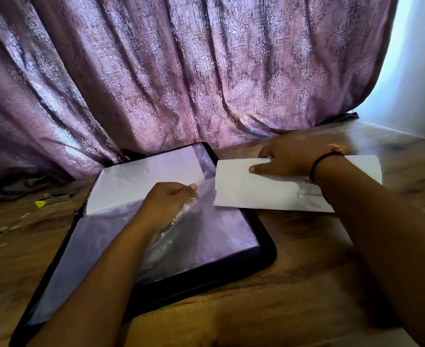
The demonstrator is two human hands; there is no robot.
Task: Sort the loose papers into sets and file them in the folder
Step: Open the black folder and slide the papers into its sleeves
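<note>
Black folder (267, 251) lying open on a wooden table (306, 284), left hand (167, 200) curled and pinching a clear plastic sleeve (176, 231) inside it, right hand (289, 159) gripping white papers (244, 194) with thumb on top, papers overlapping the folder's right edge, purple curtain (181, 71) behind.

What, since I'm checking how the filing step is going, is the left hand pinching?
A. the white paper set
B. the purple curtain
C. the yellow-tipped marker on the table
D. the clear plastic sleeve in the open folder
D: the left hand pinches the lifted edge of the clear plastic sleeve inside the open black folder, while the right hand holds the white paper set at the folder's right edge.
</note>
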